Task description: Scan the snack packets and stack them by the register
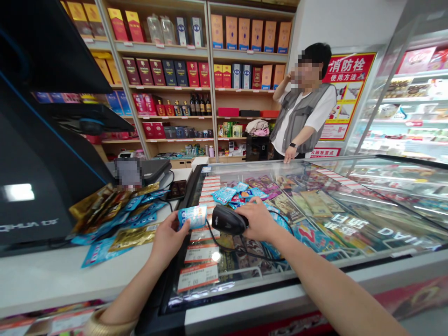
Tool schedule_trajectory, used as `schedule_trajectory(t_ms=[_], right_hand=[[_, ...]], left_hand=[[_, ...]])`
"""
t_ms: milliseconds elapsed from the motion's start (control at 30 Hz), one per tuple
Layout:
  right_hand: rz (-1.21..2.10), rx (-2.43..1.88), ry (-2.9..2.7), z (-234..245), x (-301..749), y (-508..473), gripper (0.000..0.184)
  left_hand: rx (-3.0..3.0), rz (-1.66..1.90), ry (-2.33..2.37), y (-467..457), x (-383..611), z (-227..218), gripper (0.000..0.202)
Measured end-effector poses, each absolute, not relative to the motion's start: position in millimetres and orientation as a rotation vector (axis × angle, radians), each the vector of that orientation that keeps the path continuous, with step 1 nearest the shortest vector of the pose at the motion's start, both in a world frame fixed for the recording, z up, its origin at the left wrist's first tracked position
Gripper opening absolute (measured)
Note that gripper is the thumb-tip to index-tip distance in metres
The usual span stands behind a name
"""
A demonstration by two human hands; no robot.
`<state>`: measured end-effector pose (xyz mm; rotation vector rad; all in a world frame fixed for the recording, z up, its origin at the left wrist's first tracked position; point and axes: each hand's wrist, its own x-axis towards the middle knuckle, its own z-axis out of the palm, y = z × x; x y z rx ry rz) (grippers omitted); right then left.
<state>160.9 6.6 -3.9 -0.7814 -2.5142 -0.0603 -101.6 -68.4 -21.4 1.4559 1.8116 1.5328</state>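
Observation:
My left hand (171, 235) pinches a small blue-and-white snack packet (193, 216) by its left end and lower edge. Facing it from the right is a black barcode scanner (228, 220), gripped by my right hand (261, 219); its head points at the packet, a small gap between them. A black cable (245, 252) loops from the scanner across the freezer's glass top. Behind the scanner, several blue packets (225, 194) lie loose on the glass. Left of my left hand, a pile of gold packets (135, 237) and blue packets (105, 252) spreads over the white counter.
A chest freezer (245, 291) with a glass top and price labels (198, 275) fills the front. A dark checkout terminal (45, 186) stands at left. Beyond the freezer, a person (301, 112) rests one hand on its edge. Shelves (168, 91) of boxes and bottles line the back.

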Motion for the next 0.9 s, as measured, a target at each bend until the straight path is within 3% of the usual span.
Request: schedule_trajectory(t_ms=[333,433,667,900], right_hand=[[-0.120,-0.921,-2.223,8,198,30,0.027],[-0.153,-1.123,-2.047,13,222,45,0.019],[-0.238,-1.290,-1.931,12,242,57,0.024],[-0.211,-1.400,-1.956,8,241,61,0.028]], left_hand=[[1.517,1.500,1.731,-66,-89,-8,0.037],[1.567,1.480,1.605,-55,-63,6,0.035],[1.695,1.379,1.612,5,12,0,0.025],[1.756,1.317,1.613,16,49,-18,0.048]])
